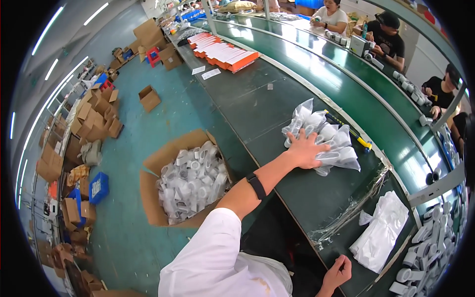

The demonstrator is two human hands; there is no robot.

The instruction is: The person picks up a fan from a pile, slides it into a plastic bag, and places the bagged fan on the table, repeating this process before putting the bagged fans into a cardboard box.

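My left hand [304, 150] lies with fingers spread on a heap of white parts in clear plastic bags [336, 141] on the dark workbench. It presses on the bags from above and does not wrap round any of them. My right hand [338, 273] is low at the bench's near edge, its fingers curled in, and nothing shows in them. Beyond that hand lies a stack of flat white plastic bags [381, 232]. A yellow and black tool [365, 143] rests just behind the heap, partly covered by it.
Left of the bench, an open cardboard box [148, 193] holds many bagged white parts. Orange and white flat boxes [222, 52] lie farther along the bench. A green conveyor [346, 62] runs behind, with co-workers beyond. Loose grey-white parts [430, 247] pile up at the right.
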